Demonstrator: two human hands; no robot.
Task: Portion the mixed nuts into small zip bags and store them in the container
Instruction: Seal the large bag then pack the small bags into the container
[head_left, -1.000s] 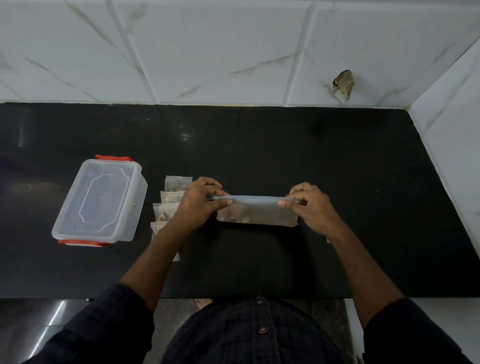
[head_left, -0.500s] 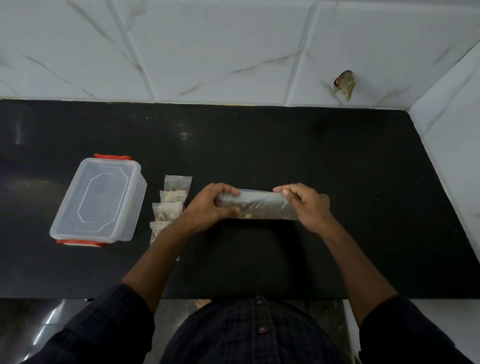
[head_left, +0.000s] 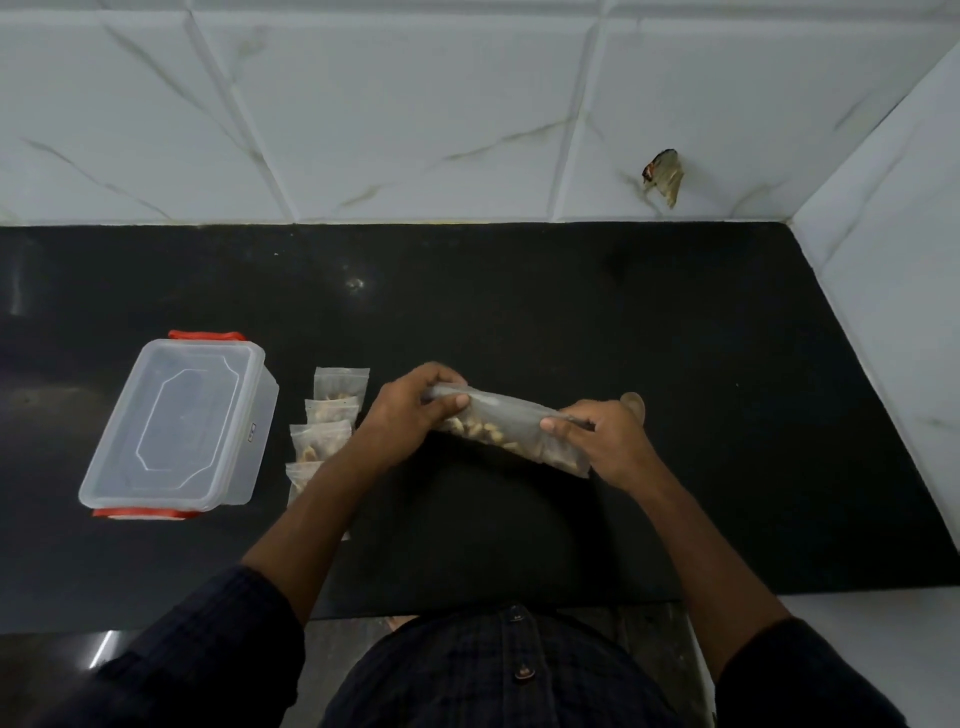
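Note:
A large clear zip bag of mixed nuts (head_left: 511, 426) is held over the middle of the black counter, tilted down to the right. My left hand (head_left: 410, 415) grips its left end and my right hand (head_left: 602, 441) pinches its right end near the top strip. Several small zip bags with nuts (head_left: 327, 426) lie in a column on the counter, just left of my left wrist, which hides the nearest one in part. A clear plastic container (head_left: 179, 426) with its lid on and red clips stands at the left.
The black counter (head_left: 675, 338) ends at white tiled walls at the back and right. A small round brownish object (head_left: 634, 402) peeks out behind my right hand. A bit of debris (head_left: 665, 174) sticks to the back wall.
The big bag was stretched flat between both hands, then folded over into a roll. Now its right end has dropped and both hands sit a little further right.

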